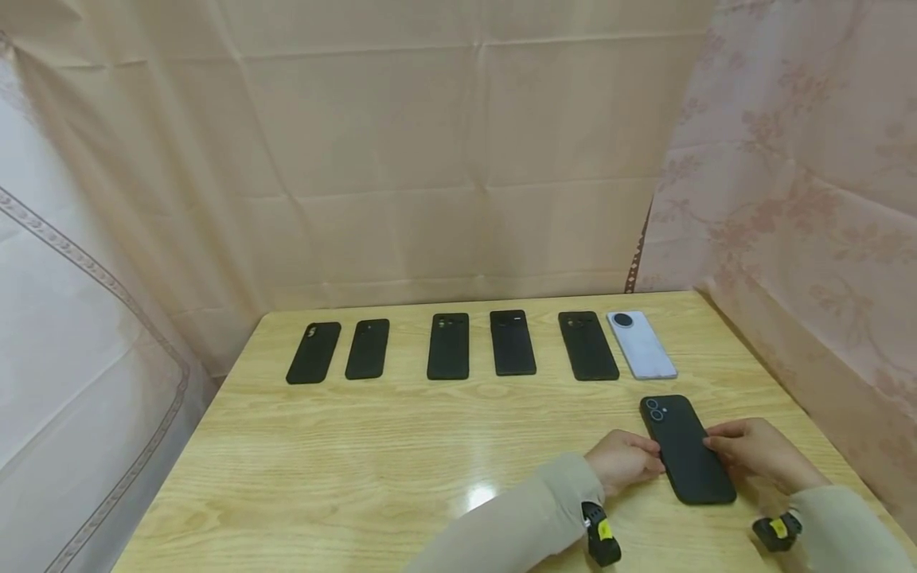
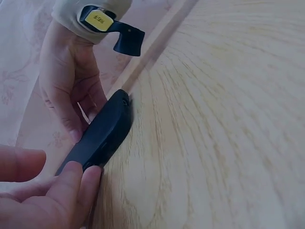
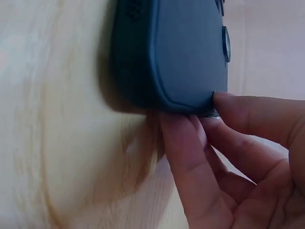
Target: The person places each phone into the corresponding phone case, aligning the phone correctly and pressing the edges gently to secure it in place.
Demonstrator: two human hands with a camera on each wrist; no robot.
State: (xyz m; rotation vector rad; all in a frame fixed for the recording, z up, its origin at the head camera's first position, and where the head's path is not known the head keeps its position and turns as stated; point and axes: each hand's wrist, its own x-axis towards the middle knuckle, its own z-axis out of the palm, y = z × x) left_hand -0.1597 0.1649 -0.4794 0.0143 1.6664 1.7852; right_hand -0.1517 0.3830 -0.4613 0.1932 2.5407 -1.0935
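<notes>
A black smartphone (image 1: 686, 450) lies back up at the right front of the table, its two round camera lenses at the far left corner. Along its left long edge, fingertips of my left hand (image 1: 623, 463) touch the side; in the left wrist view the thumb (image 2: 21, 163) is lifted clear of it. On the opposite edge my right hand (image 1: 762, 454) pinches the phone. The right wrist view shows that thumb (image 3: 257, 114) on the rim of the back and the other fingers (image 3: 190, 167) at the side and lower edge, close to the tabletop.
Behind, a row of several black phones or phone cases (image 1: 447, 347) lies across the wooden table (image 1: 322, 469). At the row's right end lies a pale phone (image 1: 645, 346) with a round dark camera. Cloth curtains (image 1: 458, 159) hang behind and at both sides.
</notes>
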